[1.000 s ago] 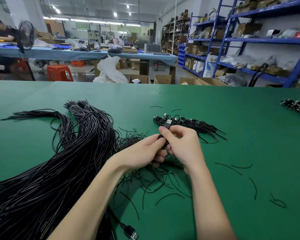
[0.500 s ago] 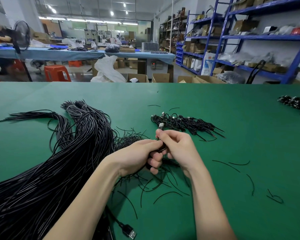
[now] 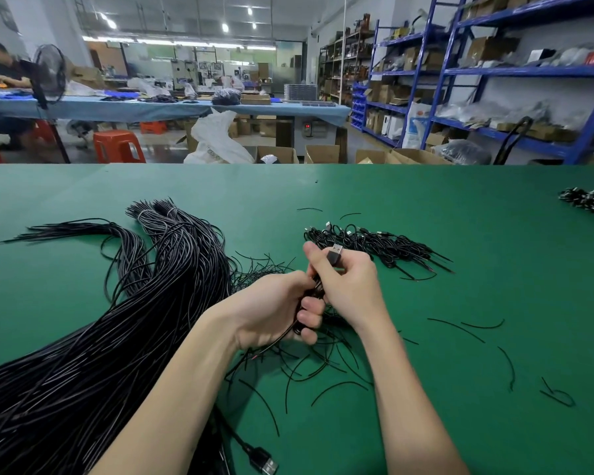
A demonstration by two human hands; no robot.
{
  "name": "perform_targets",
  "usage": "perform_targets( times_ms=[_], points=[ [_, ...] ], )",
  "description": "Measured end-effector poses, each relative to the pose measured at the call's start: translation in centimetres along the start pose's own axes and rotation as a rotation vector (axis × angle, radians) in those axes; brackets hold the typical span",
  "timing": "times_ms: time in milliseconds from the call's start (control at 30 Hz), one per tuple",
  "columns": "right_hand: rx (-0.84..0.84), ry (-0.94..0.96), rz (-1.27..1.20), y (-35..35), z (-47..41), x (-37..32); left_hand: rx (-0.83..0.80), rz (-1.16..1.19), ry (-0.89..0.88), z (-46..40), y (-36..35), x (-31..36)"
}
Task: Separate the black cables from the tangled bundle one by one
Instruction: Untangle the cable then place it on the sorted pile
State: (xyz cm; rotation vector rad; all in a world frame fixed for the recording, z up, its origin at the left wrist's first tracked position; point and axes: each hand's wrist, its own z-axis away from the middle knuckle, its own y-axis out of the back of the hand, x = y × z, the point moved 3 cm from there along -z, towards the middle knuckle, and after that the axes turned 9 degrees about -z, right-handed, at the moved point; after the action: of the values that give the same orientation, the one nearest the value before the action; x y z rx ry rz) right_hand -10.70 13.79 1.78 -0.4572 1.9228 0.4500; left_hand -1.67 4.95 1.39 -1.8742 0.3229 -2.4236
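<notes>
Both hands clenched | right hand (image 3: 348, 286) lifted USB plug (image 3: 334, 254) higher | left hand (image 3: 275, 308) grips cable

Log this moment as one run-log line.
left hand: gripping cable | right hand: holding USB plug up | tangled bundle: left on table

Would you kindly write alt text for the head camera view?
Two bare hands, left hand and right hand, hold a black cable with its USB plug sticking up above a green table. A large bundle of black cables lies at left; a smaller pile sits behind the hands.
</notes>
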Motion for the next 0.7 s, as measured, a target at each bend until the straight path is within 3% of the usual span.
perform_targets(
  times_ms=[200, 333, 433, 567, 700],
  points=[
    [0.067, 0.004, 0.075, 0.5, -0.3, 0.9, 0.028, -0.011, -0.05, -0.1, 0.0, -0.4],
    [0.079, -0.003, 0.132, 0.6, -0.6, 1.1, -0.057, -0.06, -0.097, 0.2, -0.2, -0.3],
    [0.061, -0.046, 0.041, 0.7, -0.7, 1.3, -0.1, -0.136, -0.09, 0.4, 0.0, -0.3],
    [0.05, -0.015, -0.024, 0.7, -0.9, 1.5, -0.115, 0.032, -0.042, 0.2, -0.2, -0.7],
    [-0.005, -0.159, -0.061, 1.1, -1.2, 2.2, 0.12, -0.075, -0.086, -0.9, 0.5, -0.9]
  ],
)
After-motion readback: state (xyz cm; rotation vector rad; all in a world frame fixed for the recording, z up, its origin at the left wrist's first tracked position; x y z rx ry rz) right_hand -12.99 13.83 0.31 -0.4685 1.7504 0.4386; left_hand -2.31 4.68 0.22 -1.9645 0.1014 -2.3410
